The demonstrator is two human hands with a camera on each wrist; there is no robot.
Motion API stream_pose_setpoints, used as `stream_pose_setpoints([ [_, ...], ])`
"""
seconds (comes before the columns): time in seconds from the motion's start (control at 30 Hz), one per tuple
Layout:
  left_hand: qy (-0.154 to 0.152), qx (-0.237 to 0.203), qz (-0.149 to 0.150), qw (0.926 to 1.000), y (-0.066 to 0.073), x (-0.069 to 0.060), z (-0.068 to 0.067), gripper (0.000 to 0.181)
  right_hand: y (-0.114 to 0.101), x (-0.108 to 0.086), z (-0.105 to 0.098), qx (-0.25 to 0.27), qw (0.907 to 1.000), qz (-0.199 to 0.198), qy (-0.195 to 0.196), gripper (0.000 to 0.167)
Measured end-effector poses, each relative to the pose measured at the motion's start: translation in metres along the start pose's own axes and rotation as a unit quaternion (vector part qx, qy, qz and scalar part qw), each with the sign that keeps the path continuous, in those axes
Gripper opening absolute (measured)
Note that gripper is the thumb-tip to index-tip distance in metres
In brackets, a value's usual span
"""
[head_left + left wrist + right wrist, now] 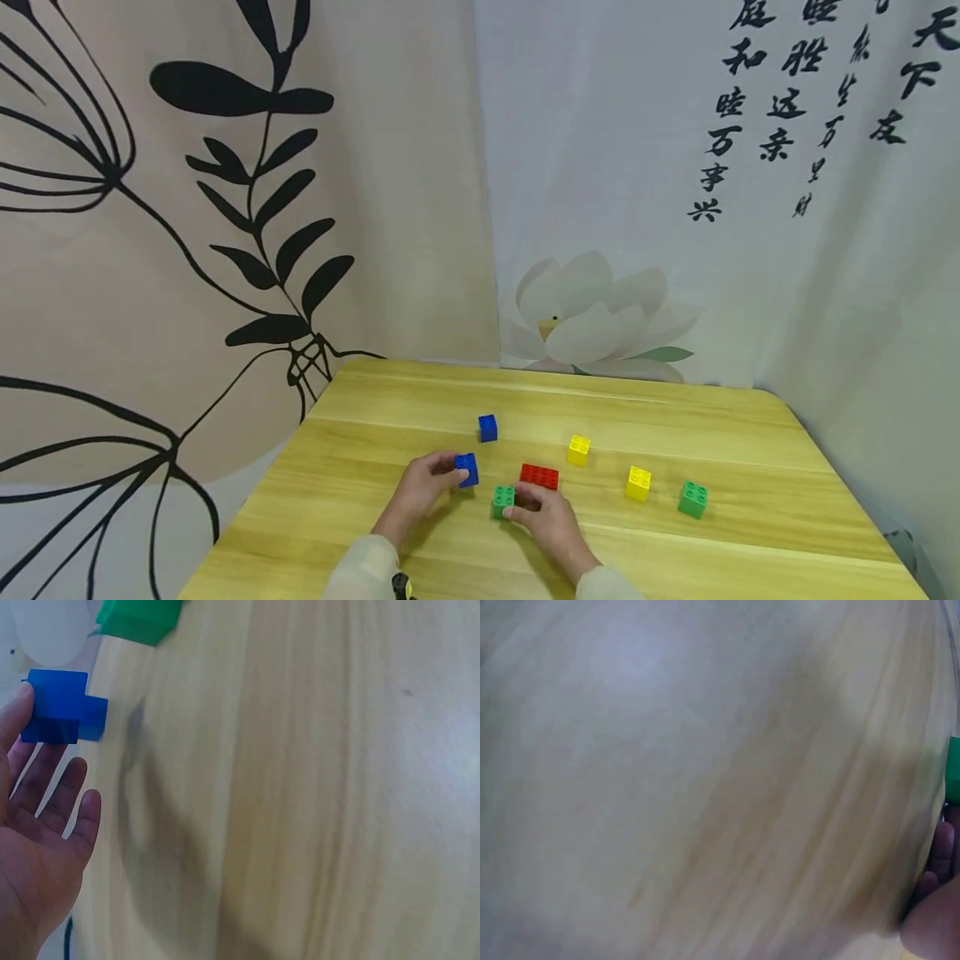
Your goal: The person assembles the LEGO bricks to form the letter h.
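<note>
My left hand point(422, 492) pinches a blue toy building block point(467, 469) between thumb and fingers, its studs facing up. The left wrist view shows the same blue block point(54, 705) at the thumb's tip, the other fingers loosely bent below. My right hand point(553, 527) holds a green block point(503, 502) by its right side; whether it touches the table cannot be told. At the right wrist view's edge, only part of this green block point(953, 771) shows. A longer red block point(539, 476) lies just behind the right fingers, partly covered by them.
Farther back on the wooden table point(420, 392) sits another blue block point(487, 427). To the right stand two yellow blocks, one farther back point(578, 450) and one nearer point(637, 483), then another green block point(692, 499). Printed curtains point(405, 208) hang behind the table.
</note>
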State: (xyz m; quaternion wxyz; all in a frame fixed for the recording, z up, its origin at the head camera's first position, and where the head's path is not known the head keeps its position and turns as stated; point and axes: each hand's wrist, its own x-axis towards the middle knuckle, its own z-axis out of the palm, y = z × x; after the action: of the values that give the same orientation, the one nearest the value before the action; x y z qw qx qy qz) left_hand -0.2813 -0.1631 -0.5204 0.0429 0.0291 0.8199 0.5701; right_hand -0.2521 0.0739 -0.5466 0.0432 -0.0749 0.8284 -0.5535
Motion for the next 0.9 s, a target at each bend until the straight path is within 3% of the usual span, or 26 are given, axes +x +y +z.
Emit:
stream_pose_setpoints([
  [0.33,-0.043,0.007,0.028,0.9986,0.017,0.002,0.009,0.046,0.005,0.003,0.002,-0.010,0.9999,-0.004,-0.005,0.052],
  [0.9,-0.108,0.001,0.045,0.9931,0.028,-0.002,0.027,0.031,0.009,0.002,0.002,-0.015,0.9993,-0.032,0.010,0.047],
])
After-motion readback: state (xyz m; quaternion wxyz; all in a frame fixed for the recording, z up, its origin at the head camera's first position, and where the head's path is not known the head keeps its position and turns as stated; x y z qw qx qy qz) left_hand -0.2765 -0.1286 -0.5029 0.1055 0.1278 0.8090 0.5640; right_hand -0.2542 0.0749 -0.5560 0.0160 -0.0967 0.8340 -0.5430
